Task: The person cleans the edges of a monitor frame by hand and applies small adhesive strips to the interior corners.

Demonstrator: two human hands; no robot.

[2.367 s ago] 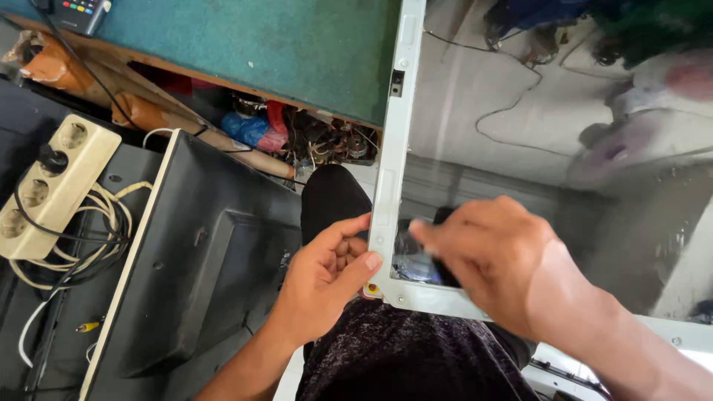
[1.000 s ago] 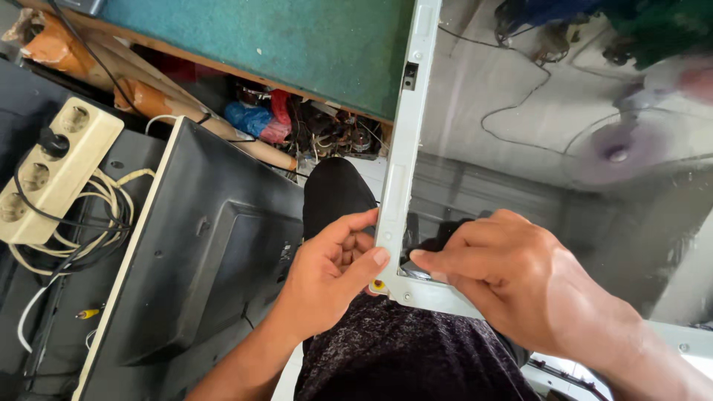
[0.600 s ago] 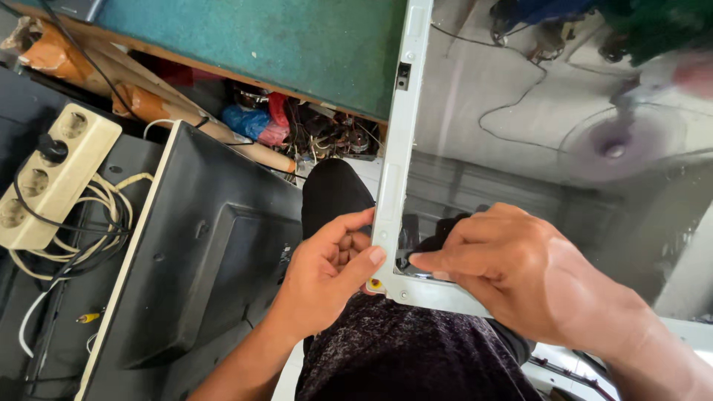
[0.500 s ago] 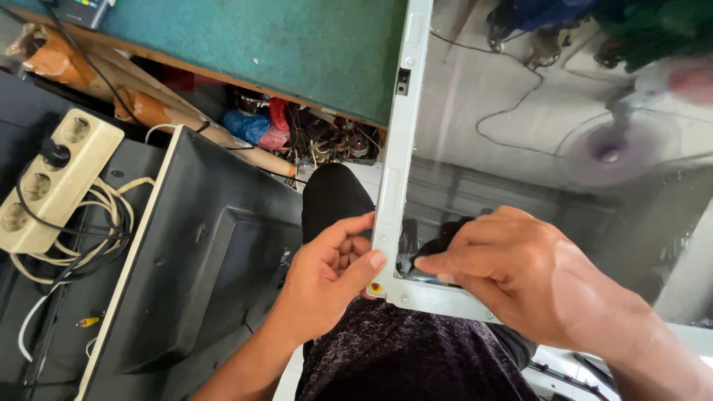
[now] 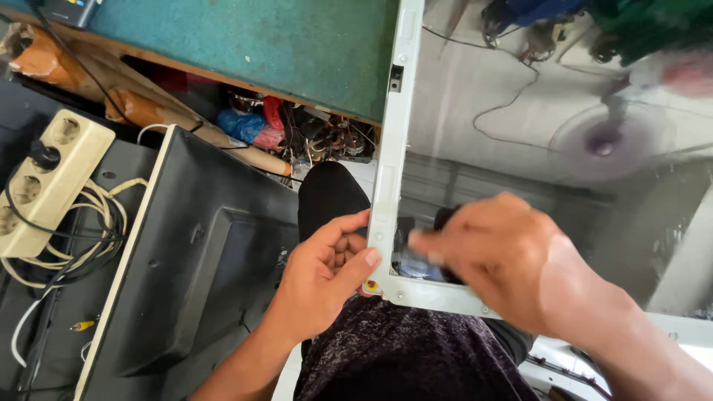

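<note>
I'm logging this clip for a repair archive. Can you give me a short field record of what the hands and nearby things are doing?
left hand: grips the corner of the pale metal frame, thumb on its front
right hand: pressed on the reflective panel just inside that corner, blurred
under right hand: something dark, unclear
left of the person: black back cover; beige power strip with white cables
above: green tabletop

Left hand [image 5: 327,278] curled, thumb laid on the white frame [image 5: 388,186] corner; right hand [image 5: 505,263] spread, fingertips pressed inside that corner
</note>
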